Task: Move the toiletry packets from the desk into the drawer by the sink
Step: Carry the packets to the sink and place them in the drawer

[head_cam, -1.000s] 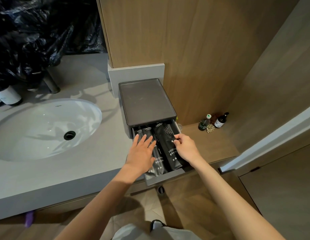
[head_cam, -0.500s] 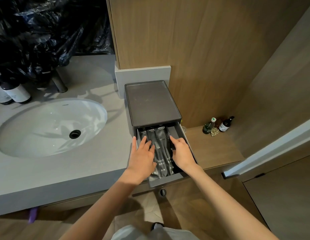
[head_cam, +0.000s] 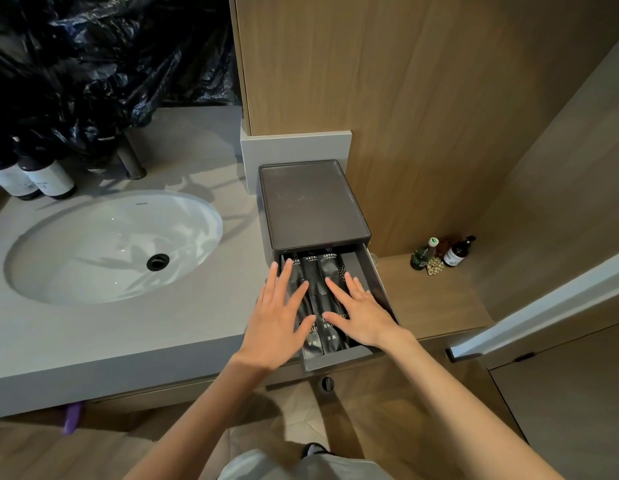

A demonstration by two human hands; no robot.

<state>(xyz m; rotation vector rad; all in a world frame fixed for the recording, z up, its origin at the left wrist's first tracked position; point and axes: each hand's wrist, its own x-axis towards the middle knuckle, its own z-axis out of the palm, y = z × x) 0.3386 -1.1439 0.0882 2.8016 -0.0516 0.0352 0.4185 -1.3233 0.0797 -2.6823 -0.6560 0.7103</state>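
A dark grey drawer box [head_cam: 311, 202] stands on the counter right of the sink, its drawer [head_cam: 377, 282] pulled out toward me. Black toothbrush packets [head_cam: 316, 296] lie lengthwise inside, side by side. My left hand [head_cam: 278, 317] lies flat, fingers spread, over the left packets and the drawer's left edge. My right hand [head_cam: 361, 310] rests flat, fingers spread, on the right packets. Neither hand grips anything. The packets under the palms are partly hidden.
A white oval sink [head_cam: 114, 247] is set in the grey counter [head_cam: 128, 337]. Dark labelled bottles [head_cam: 45, 174] and black plastic sheeting [head_cam: 93, 57] stand behind it. Small bottles [head_cam: 457, 252] sit on a lower wooden shelf at right, beside a wooden wall and a door edge [head_cam: 543, 313].
Both hands have flattened and spread over the packets; the right hand let go of the packet edge it pinched. The packets now lie straighter in the drawer.
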